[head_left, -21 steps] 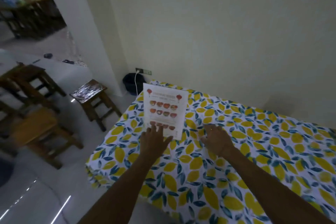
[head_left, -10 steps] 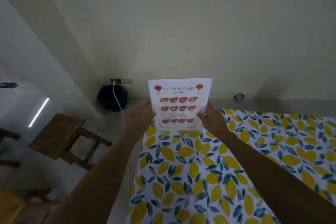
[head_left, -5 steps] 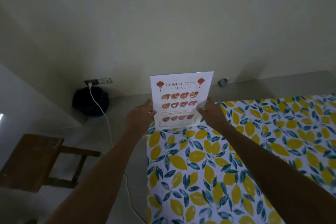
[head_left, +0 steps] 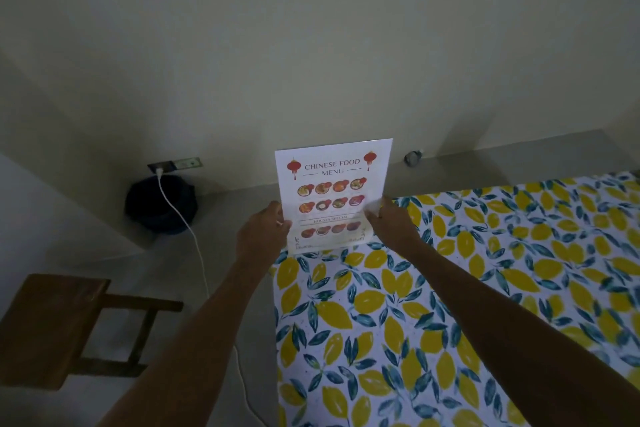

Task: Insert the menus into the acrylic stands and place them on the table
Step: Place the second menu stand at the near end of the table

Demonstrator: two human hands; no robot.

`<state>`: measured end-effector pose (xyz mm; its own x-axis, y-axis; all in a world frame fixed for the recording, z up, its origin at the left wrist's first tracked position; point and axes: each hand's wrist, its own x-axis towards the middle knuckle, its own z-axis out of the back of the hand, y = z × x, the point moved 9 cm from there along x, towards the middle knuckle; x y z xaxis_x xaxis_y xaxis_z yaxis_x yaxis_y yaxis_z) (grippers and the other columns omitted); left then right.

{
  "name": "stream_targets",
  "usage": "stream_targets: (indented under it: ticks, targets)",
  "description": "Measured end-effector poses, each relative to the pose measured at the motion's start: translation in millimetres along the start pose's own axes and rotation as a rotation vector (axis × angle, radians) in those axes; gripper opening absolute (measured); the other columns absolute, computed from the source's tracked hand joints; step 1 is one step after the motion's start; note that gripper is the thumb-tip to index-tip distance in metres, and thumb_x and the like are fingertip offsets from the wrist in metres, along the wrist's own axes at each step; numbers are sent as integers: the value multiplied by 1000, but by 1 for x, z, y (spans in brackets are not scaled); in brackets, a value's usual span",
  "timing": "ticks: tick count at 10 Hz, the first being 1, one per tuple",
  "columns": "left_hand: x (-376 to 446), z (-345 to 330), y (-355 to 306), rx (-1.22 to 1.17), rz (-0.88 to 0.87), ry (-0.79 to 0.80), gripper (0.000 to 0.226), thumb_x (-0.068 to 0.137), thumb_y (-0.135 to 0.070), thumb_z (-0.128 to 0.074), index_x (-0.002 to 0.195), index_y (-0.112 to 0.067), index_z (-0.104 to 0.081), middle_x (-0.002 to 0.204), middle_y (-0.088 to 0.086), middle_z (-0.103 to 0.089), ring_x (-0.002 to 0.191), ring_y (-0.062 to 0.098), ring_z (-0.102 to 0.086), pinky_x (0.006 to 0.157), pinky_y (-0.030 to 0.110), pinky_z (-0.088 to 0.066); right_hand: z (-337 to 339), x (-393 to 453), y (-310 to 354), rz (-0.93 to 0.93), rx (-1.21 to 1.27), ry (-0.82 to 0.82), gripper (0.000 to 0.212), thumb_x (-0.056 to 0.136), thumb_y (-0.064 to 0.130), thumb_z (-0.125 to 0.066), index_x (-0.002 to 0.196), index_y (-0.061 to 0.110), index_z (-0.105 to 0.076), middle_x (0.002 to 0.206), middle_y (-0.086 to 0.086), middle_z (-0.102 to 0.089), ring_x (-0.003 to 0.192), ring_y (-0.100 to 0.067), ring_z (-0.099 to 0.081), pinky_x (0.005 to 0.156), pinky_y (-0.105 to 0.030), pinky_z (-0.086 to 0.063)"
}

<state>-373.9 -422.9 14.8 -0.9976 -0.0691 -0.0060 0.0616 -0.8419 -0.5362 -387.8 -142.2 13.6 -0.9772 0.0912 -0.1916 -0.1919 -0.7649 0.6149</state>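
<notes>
A white "Chinese Food Menu" sheet (head_left: 332, 184) stands upright in a clear acrylic stand (head_left: 329, 243) at the far left corner of the table with the lemon-print cloth (head_left: 450, 305). My left hand (head_left: 263, 236) grips the left edge of the menu and stand. At the right edge, my right hand (head_left: 391, 225) pinches the sheet. The stand's base sits at the table's corner; whether it rests fully on the cloth I cannot tell.
A wooden stool (head_left: 52, 326) stands on the floor at lower left. A dark round object (head_left: 161, 203) sits by the wall under a socket (head_left: 175, 164), with a white cable (head_left: 194, 239) trailing across the floor. The wall is close behind the table.
From lying flat on the cloth, the menu has been raised upright at the table's far corner, with both hands now on its side edges. My view has swung left and closer.
</notes>
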Motion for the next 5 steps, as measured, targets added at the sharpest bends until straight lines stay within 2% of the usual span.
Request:
stream_targets:
  ticks: [2,3,4,5]
  targets:
    - [1,7,-3,-29,20,-11,24,88,-39,-58,104,-23,-52,97,2,-73,78,23,-70,70,42,-59,6,-2,-1,2,33,31,43,94,29,-57,127,2,-49,109,-17,-70,100,-35,-66,73,-28,-43]
    - [1,12,-4,-8,22,-14,25,86,-44,-57,103,-27,-50,94,-1,-72,77,21,-69,69,42,-59,12,-6,1,33,39,36,42,96,29,-55,125,0,-49,102,-17,-73,94,-35,-69,72,-35,-51]
    - [0,9,4,10,54,7,29,81,-51,-54,102,-32,-49,92,-6,-70,78,19,-68,70,41,-59,21,-11,3,53,34,20,42,97,28,-53,126,-1,-48,101,-19,-74,94,-36,-68,75,-40,-53]
    - [1,5,13,21,69,42,40,78,-60,-46,105,-31,-49,98,-9,-66,84,19,-67,73,40,-58,25,-14,-5,34,36,2,45,95,33,-54,128,3,-47,106,-17,-72,95,-37,-68,76,-43,-56]
